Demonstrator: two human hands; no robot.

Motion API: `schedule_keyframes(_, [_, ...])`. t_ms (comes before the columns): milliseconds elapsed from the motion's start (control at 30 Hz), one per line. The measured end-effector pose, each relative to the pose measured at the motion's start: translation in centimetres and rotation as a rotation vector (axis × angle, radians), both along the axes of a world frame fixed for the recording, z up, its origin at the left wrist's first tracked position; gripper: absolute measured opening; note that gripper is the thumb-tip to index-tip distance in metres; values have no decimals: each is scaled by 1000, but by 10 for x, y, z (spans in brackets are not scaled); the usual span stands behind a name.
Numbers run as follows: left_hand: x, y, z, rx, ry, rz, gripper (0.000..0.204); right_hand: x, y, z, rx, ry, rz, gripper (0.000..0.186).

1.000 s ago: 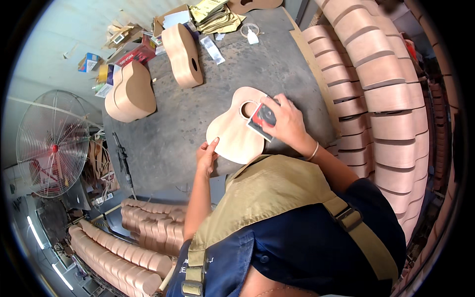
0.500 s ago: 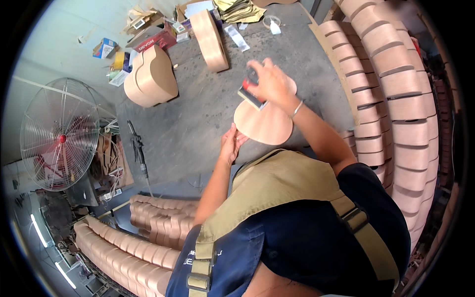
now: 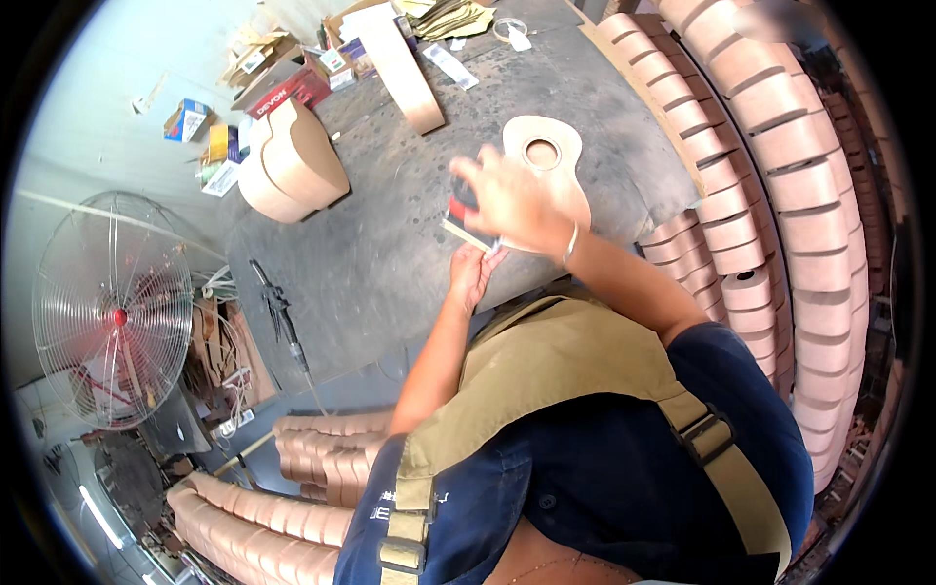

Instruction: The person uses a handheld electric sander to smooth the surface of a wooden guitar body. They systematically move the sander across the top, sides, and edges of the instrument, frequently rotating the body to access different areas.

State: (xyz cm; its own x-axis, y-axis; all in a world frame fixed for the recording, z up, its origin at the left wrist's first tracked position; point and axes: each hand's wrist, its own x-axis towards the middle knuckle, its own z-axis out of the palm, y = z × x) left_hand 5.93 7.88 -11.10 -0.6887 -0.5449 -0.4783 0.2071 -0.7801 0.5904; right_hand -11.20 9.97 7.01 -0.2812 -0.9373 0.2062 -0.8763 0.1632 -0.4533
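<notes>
navy cloth of our shirt (image 3: pixel 634 458) lies nearest, with our khaki apron (image 3: pixel 565 351) beyond it. our left hand (image 3: pixel 471 277) reaches to the near-left edge of a pale wooden guitar body (image 3: pixel 568 185); its fingertips are partly hidden, so we cannot tell whether they close on the wood. our right hand (image 3: pixel 522 207), a little blurred, is wrapped round a red and black sanding tool (image 3: pixel 459 209), whose pale base slants just above the left fingers. the guitar body lies face up on the dark workbench (image 3: pixel 380 263), partly covered by our right hand and wrist. a black air gun (image 3: pixel 280 317) rests near the bench's left edge. farther off, we see two more bodies (image 3: pixel 297 166), then a red box (image 3: pixel 302 90) and yellow sheets (image 3: pixel 453 19) at the back
</notes>
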Motion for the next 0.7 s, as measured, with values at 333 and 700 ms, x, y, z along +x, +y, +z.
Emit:
schedule_keyframes(333, [2, -1, -8, 4, 55, -51, 25, -31, -22, 3, -67, -66, -129, 60])
schedule_keyframes(700, [1, 1, 0, 1, 20, -40, 38, -113, 42, 11, -66, -36, -238, 55])
